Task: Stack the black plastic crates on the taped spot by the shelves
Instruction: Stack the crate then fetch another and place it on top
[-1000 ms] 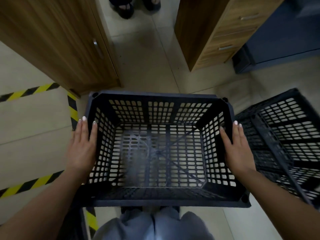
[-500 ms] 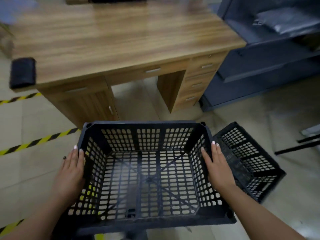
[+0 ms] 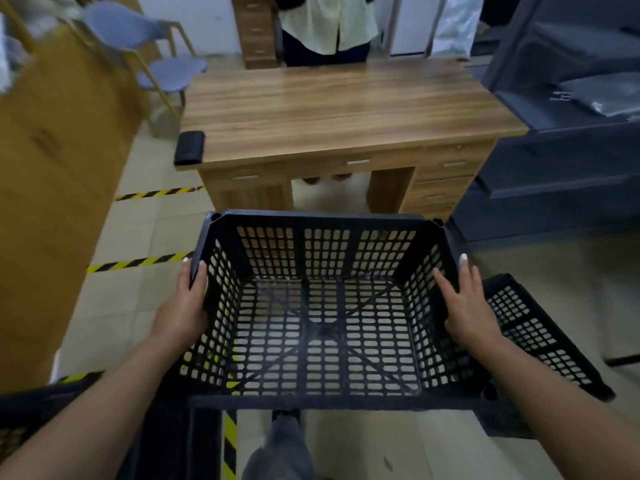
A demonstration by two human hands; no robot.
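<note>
Gripped at both short ends: left hand clamped on the left wall of the carried crate, thumb hooked inside over the rim and fingers outside, right hand laid along the right wall with thumb inside and fingers stretched nearly straight down the outer face, whether curled under the rim not visible. Held level in the air at about waist height, clear of the tiled floor, open side up. Left of it, strips of yellow-and-black floor tape running across the tiles, another strip showing beneath the lower left corner. Ahead, a wooden desk with a person in a pale shirt standing behind it; to the right, dark grey shelves. Low at the right edge, a second black crate resting on the floor just beside the carried one, tilted. Judged mid-carry: lifted, not yet set down. Called for next: a turn toward the taped spot by the shelves, crate kept flat, then lowered squarely so corners line up for stacking. Empty inside, moulded black plastic, walls and base a grid of small slots, an X-shaped rib crossing the floor panel, thick rim with round sockets at the far corners; light enough, by the look, for an easy two-handed hold.
</note>
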